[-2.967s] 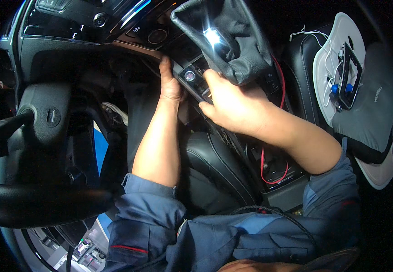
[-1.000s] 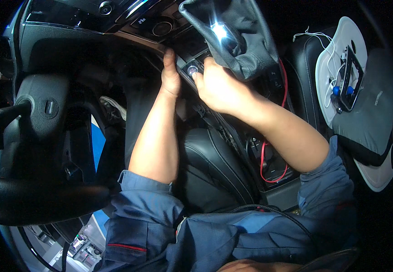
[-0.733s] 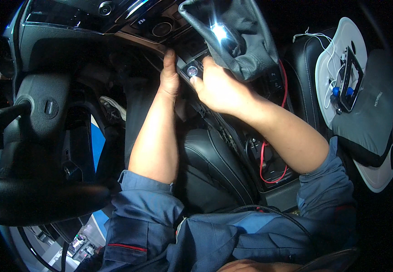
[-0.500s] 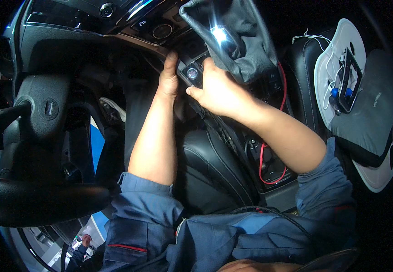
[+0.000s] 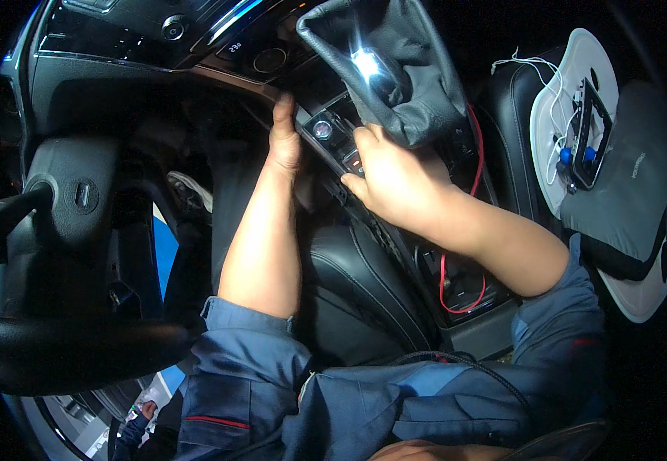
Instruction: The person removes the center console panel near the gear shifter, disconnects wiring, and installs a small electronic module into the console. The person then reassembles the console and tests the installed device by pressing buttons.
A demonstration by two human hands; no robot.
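A dark glossy centre-console trim panel (image 5: pixel 335 147) with a round button and smaller buttons lies between my hands. My right hand (image 5: pixel 399 173) is closed on its right side, thumb at the near edge and index finger bent over the top. My left hand (image 5: pixel 286 138) stands against the console's left side, thumb stretched upward; its other fingers are mostly hidden. Just above my right hand hangs a grey leather gear lever boot (image 5: pixel 425 77), turned up, with a bright light (image 5: pixel 368 65) shining at its fold.
A red cable (image 5: pixel 478 157) runs down the console's right side and loops near an opening. On the passenger seat lie a pale board (image 5: pixel 545 115), a black frame (image 5: pixel 591 134) with white wires, and a dark cushion (image 5: pixel 618 207). The steering wheel (image 5: pixel 79 342) is at left.
My right hand has slid back toward me and slightly right along the panel, baring more of its buttons. My left hand has stayed nearly in place. The view has shifted slightly.
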